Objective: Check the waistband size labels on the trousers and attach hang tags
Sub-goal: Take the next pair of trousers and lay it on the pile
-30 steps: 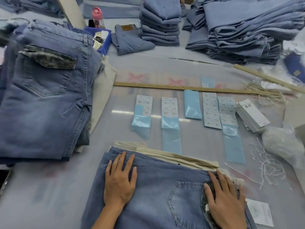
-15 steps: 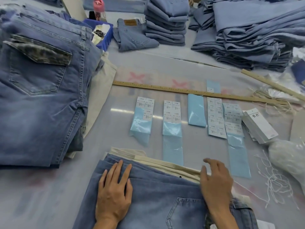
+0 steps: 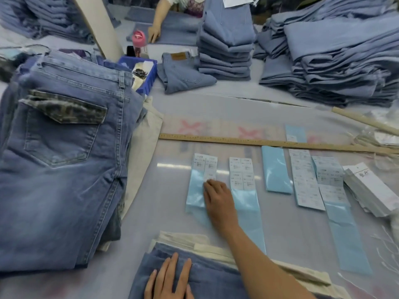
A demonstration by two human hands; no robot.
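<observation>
Right hand (image 3: 218, 201) fingertips rest on leftmost label strip (image 3: 204, 180), grasping nothing clearly; left hand (image 3: 168, 279) flat on trousers (image 3: 211, 283)

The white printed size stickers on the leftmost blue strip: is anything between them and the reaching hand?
Nothing visible. The right hand already has its fingertips at the white printed stickers on the leftmost glossy blue backing strip.
</observation>
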